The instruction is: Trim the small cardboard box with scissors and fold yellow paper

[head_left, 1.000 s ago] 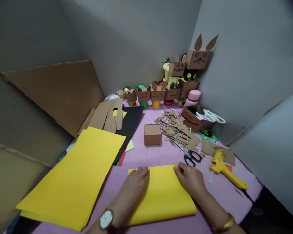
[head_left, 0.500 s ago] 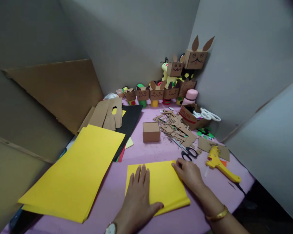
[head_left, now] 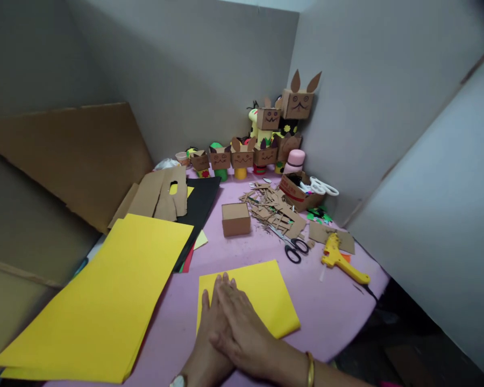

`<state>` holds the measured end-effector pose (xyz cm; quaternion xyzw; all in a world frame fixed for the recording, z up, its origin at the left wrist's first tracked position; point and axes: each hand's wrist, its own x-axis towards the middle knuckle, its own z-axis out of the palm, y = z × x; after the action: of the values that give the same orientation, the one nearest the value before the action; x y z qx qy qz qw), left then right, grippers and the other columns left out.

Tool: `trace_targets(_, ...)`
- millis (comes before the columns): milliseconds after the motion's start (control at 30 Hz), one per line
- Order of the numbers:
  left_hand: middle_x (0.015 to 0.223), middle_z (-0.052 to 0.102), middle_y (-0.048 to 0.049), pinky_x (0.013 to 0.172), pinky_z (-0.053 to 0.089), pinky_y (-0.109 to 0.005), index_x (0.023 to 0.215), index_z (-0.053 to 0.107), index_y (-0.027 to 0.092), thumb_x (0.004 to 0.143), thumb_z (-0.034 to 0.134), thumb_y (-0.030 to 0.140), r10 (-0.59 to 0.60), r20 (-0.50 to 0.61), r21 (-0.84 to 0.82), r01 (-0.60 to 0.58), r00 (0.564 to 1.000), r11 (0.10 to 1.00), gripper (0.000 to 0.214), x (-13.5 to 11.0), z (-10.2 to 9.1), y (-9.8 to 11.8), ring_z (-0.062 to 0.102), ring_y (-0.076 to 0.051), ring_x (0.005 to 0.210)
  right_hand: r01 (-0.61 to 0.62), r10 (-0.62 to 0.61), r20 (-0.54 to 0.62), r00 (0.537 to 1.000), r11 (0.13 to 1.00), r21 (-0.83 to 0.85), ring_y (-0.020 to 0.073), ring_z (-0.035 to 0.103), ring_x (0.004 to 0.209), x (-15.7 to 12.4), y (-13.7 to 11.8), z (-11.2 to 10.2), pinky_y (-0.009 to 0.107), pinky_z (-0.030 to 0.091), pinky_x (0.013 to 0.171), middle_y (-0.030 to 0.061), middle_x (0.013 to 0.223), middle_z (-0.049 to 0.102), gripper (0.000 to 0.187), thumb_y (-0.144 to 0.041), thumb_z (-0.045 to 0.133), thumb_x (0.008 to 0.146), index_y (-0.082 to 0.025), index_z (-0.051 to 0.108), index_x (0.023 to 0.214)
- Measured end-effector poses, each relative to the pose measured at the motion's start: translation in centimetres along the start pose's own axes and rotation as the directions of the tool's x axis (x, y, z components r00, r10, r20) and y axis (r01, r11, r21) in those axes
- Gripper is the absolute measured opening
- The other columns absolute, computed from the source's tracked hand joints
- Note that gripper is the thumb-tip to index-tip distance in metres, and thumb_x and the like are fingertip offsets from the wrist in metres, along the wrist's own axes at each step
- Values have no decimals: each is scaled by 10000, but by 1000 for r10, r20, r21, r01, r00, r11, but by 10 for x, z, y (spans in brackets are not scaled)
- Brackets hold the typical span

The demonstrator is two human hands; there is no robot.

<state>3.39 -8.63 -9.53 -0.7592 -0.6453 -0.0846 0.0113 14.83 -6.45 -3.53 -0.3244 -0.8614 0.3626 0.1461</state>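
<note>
A folded yellow sheet point(head_left: 266, 293) lies on the pink table point(head_left: 334, 306) in front of me. Both my hands press flat on its left part. My left hand point(head_left: 207, 344) lies underneath, fingers stretched forward, a watch at the wrist. My right hand point(head_left: 242, 325) rests across it, fingers together and flat, a gold bangle on that wrist. Neither hand grips anything. Much of my left hand is hidden under my right.
A stack of large yellow sheets point(head_left: 100, 301) lies at left over black paper point(head_left: 199, 204). Beyond are a small cardboard box point(head_left: 235, 219), cardboard scraps point(head_left: 274, 209), black scissors point(head_left: 292, 248), a yellow glue gun point(head_left: 341, 260), a box holding white scissors point(head_left: 302, 191) and several box-headed figures point(head_left: 258, 145).
My right hand left the sheet's right corner and came to lie over my left hand on the left part. The view shifted right and back, so everything sits further left.
</note>
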Motion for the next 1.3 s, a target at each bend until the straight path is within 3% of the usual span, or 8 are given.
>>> trace_targets(200, 1519, 186, -195, 1078, 152, -617, 1432, 289, 97, 751, 467, 309, -50, 216, -23, 56, 975, 998, 735, 5, -33, 7, 105, -381, 1400, -91, 84, -77, 993, 992, -85, 279, 41, 1419, -24, 32, -5, 520, 128, 1138, 116, 1541, 92, 735, -512, 365, 923, -128, 77, 1481)
trace_targets(367, 1501, 225, -228, 1083, 156, -610, 1418, 313, 66, 724, 523, 515, -37, 167, -25, 42, 985, 999, 853, 2, -30, 4, 145, -390, 1394, -167, 155, -71, 985, 958, -233, 279, 46, 1418, -43, 43, -9, 541, 133, 1130, 102, 1538, 82, 692, -507, 314, 938, -142, 80, 1477)
trace_targets(500, 1495, 250, -213, 1064, 228, -599, 1424, 305, 89, 763, 414, 682, 42, 131, -36, -37, 991, 999, 894, -6, -30, -5, 199, -375, 1386, -201, 203, -30, 979, 923, -328, 302, 89, 1413, -49, 45, -17, 573, 146, 1114, 108, 1525, 121, 642, -480, 333, 937, -152, 178, 1466)
trace_targets(800, 1486, 276, -201, 1031, 314, -554, 1431, 298, 120, 759, 442, 692, 4, 72, 31, -6, 997, 999, 894, -36, -38, -37, 281, -374, 1359, -373, 368, -110, 923, 791, -485, 283, 148, 1406, -74, 62, -28, 584, 191, 1093, 113, 1516, 133, 586, -343, 316, 929, -115, 203, 1458)
trace_targets(933, 1492, 251, -200, 1042, 293, -569, 1427, 306, 119, 705, 522, 683, -66, 162, 15, 65, 985, 998, 941, -43, -47, -47, 250, -384, 1367, -440, 447, -118, 887, 737, -513, 276, 173, 1401, -84, 67, -43, 584, 203, 1089, 103, 1515, 138, 576, -333, 291, 924, -111, 225, 1451)
trace_targets(1067, 1468, 277, -240, 1017, 261, -652, 1385, 383, 81, 691, 547, 663, -111, 262, 29, 108, 959, 994, 920, -30, -62, -35, 258, -420, 1353, -431, 410, -158, 898, 752, -498, 285, 132, 1408, -63, 49, -52, 594, 176, 1093, 103, 1519, 132, 587, -329, 294, 923, -90, 216, 1453)
trace_targets(1167, 1448, 330, -241, 1010, 288, -633, 1317, 481, 62, 861, 391, 509, -151, 135, 72, 142, 979, 987, 646, -15, -58, -16, 302, -393, 1343, -292, 278, -98, 955, 844, -449, 262, 105, 1416, -31, 29, -44, 570, 172, 1105, 72, 1528, 134, 575, -310, 284, 930, -123, 182, 1464)
trace_targets(1300, 1438, 395, -173, 1030, 331, -530, 1356, 433, 97, 923, 307, 256, -53, -52, 96, 58, 997, 994, 479, -5, -32, 3, 350, -306, 1339, -206, 202, -49, 978, 903, -377, 255, 122, 1416, -1, 24, -25, 562, 161, 1109, 64, 1527, 176, 533, -324, 256, 952, -162, 227, 1458)
